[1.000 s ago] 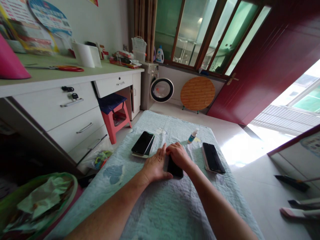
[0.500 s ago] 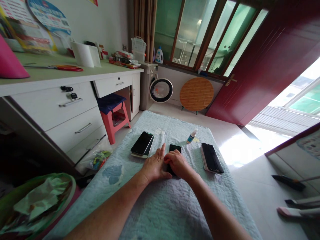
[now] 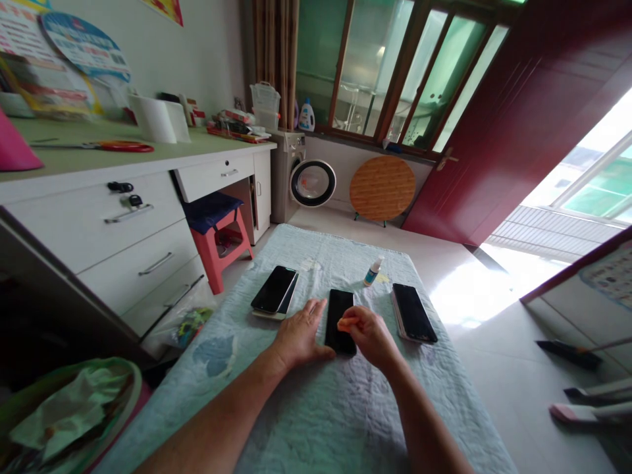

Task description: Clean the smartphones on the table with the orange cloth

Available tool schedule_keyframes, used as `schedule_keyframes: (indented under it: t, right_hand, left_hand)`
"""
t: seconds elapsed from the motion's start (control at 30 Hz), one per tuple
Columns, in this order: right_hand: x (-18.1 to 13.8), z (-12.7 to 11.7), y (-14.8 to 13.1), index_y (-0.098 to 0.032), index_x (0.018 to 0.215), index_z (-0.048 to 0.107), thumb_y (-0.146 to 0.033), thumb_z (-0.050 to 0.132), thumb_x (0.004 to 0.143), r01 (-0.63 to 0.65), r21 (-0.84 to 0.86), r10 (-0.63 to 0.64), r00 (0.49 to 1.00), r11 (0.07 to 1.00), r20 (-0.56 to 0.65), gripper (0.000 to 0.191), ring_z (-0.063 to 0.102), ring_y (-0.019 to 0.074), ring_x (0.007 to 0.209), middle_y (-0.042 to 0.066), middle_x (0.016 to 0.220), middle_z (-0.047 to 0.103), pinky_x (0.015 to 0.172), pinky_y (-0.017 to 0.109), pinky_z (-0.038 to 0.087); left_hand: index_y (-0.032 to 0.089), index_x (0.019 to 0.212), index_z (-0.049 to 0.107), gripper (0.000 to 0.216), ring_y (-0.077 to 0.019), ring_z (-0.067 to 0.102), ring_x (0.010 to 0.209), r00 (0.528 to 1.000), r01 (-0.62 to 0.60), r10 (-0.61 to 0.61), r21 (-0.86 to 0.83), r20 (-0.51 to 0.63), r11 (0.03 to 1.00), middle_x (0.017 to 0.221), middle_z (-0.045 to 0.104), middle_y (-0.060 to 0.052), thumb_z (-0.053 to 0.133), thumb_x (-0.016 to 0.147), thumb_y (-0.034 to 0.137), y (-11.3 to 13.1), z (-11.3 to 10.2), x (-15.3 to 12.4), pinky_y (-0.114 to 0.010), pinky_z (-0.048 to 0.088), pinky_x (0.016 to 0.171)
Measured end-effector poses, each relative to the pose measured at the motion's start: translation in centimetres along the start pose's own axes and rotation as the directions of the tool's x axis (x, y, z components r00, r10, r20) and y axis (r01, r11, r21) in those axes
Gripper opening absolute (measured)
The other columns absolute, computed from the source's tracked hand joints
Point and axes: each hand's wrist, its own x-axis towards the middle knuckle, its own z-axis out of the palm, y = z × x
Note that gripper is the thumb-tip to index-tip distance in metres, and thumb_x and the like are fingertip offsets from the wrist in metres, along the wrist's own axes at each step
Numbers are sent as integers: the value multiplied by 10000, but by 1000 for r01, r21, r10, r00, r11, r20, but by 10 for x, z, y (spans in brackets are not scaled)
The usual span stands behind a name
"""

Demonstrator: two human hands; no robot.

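A black smartphone (image 3: 338,316) lies flat, screen up, on the pale blue quilted cloth (image 3: 316,401) between my hands. My right hand (image 3: 369,334) pinches a small orange cloth (image 3: 347,323) against the screen's right part. Beside the phone's left edge rests my left hand (image 3: 302,332), fingers stretched out and the thumb touching near the lower left corner. To the left, another phone (image 3: 275,289) sits on a second one, slightly askew. A stack of phones (image 3: 415,313) lies to the right. Behind stands a small spray bottle (image 3: 373,271) with a white top.
A green-rimmed bin (image 3: 133,375) with crumpled tissue stands at the lower left. Along the left runs a white drawer desk (image 3: 133,230), with a red stool (image 3: 212,253) near it. Behind are a washing machine (image 3: 286,178) and a round wooden tabletop (image 3: 382,189).
My right hand has slid right across the phone, uncovering more of the screen and the orange cloth. My left hand has stayed by the phone's left edge. The view has shifted slightly.
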Motion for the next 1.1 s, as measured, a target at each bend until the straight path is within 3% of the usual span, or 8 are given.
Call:
schedule_keyframes:
  t: [0.07, 0.13, 0.37, 0.57, 0.73, 0.9, 1.1]
  right_hand:
    - [2, -1, 12, -191, 822, 614, -112, 460, 751, -77, -116, 59, 987, 990, -150, 187, 600, 162, 758, 30, 813, 655, 711, 260, 424]
    - [3, 1, 21, -191, 818, 606, -146, 462, 763, -152, -218, 103, 970, 964, -221, 161, 596, 178, 777, 39, 818, 655, 716, 270, 405]
    - [2, 10, 17, -218, 811, 597, -221, 462, 772, -274, -176, 239, 951, 946, -196, 140, 598, 170, 693, 5, 703, 652, 633, 251, 379]
    - [3, 13, 17, -214, 816, 604, -290, 508, 750, -396, 105, 409, 898, 912, -161, 140, 570, 142, 498, -23, 567, 605, 502, 231, 401]
    - [4, 15, 17, -191, 855, 593, -347, 580, 702, -457, 439, 550, 828, 774, -107, 218, 505, 112, 411, -40, 536, 559, 365, 192, 353]
    - [3, 12, 7, -180, 830, 559, -372, 644, 681, -319, 686, 490, 869, 654, -63, 257, 424, 75, 353, -60, 512, 522, 311, 170, 308]
    - [2, 11, 3, -170, 862, 587, -410, 715, 659, -272, 767, 457, 889, 581, -32, 339, 425, 62, 372, -34, 576, 589, 327, 171, 316]
  left_hand:
    - [172, 1430, 323, 973, -321, 448, 1293, 999, -32, 32, -9, -3, 999, 1488, 355, -163, 735, 628, 540, 1, -1, 0, -417, 401, 1038]
    - [162, 1392, 399, 905, -311, 475, 1264, 997, -72, 71, -19, -16, 997, 1440, 434, -147, 739, 636, 524, 2, -3, -1, -405, 396, 1045]
    - [168, 1352, 473, 847, -323, 481, 1219, 985, -168, 166, -45, -47, 985, 1360, 535, -112, 744, 641, 541, 1, 2, 1, -402, 388, 1037]
    - [116, 1455, 294, 1061, -335, 518, 1171, 996, -92, 91, -53, -24, 994, 1254, 593, -161, 771, 605, 535, 8, 3, 0, -397, 419, 985]
    - [119, 1446, 302, 1038, -328, 496, 1211, 990, -138, 136, -68, -24, 988, 1354, 527, -166, 769, 615, 530, 14, 0, -1, -402, 366, 1042]
    - [140, 1431, 329, 966, -317, 520, 1181, 991, -132, 128, -86, -48, 988, 1350, 537, -142, 756, 636, 487, 13, 1, -2, -388, 400, 1006]
    - [146, 1375, 391, 831, -292, 580, 1081, 990, -121, 115, -76, -84, 990, 1248, 609, -126, 713, 651, 398, 12, 2, -2, -362, 439, 953]
